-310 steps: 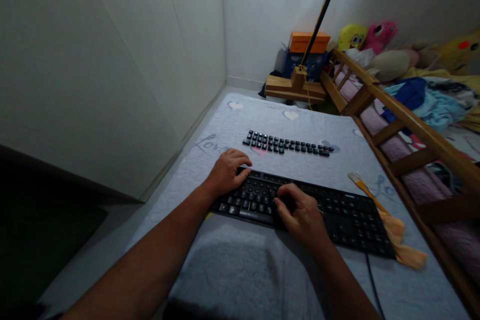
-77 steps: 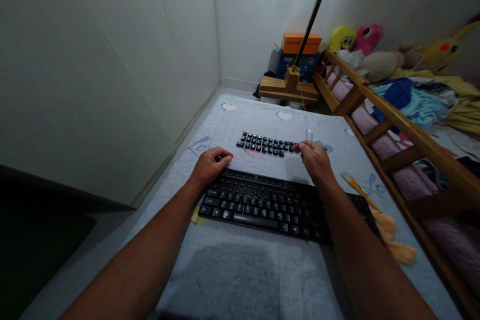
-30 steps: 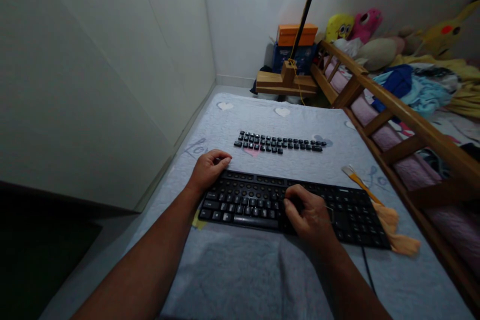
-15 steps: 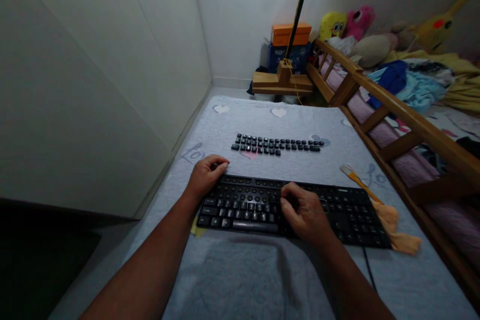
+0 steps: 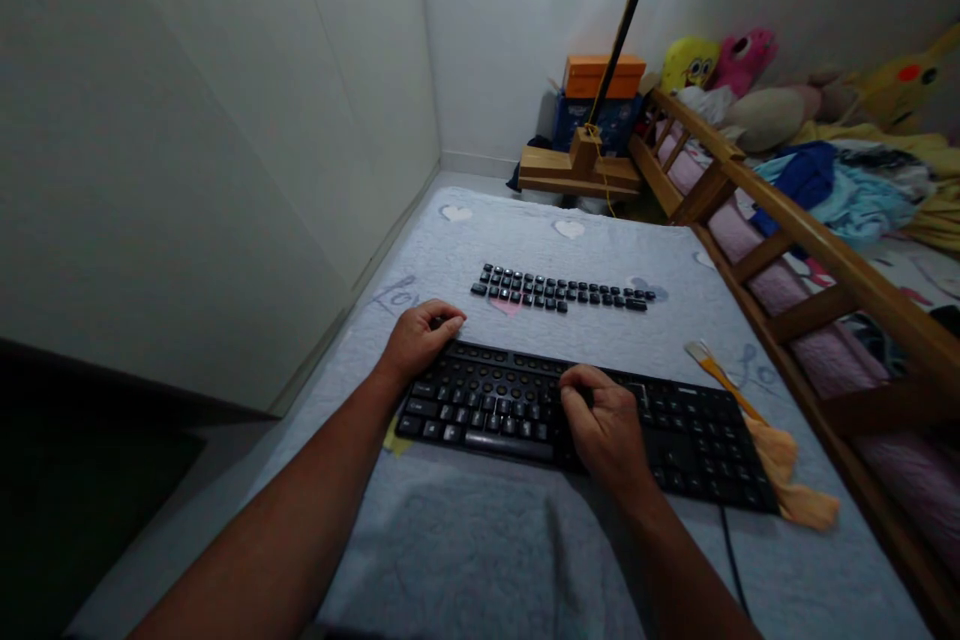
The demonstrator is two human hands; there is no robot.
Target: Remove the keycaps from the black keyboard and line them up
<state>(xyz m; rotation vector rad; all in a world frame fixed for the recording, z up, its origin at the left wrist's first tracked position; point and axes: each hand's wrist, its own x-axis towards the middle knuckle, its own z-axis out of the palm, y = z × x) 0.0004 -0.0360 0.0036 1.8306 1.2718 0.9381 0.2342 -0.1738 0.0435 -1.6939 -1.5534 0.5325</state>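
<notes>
A black computer keyboard (image 5: 517, 447) lies on the pale blue cloth, slightly slanted. Across its upper left rows, several round key mounts show bare, while the lower rows carry black keycaps. My left hand (image 5: 421, 342) rests at the keyboard's upper left corner, thumb and fingers curled together; anything between them is too small to make out. Over the keyboard's middle right, my right hand (image 5: 609, 425) is closed in a pinch, and what its fingertips hold, if anything, is hidden. Beyond the keyboard, loose black keycaps (image 5: 551, 288) stand in rows on the cloth.
To the right lie a brush (image 5: 724, 378) with an orange handle and an orange cloth (image 5: 806, 505), partly by the keyboard. A cable (image 5: 733, 560) runs toward me. A wooden bed rail (image 5: 832, 245) borders the right side; a white panel (image 5: 247, 120) rises at left.
The view has shifted and tilted slightly. Both hands keep about the same places at the keyboard, and the right hand stays pinched. The loose keycaps look unchanged.
</notes>
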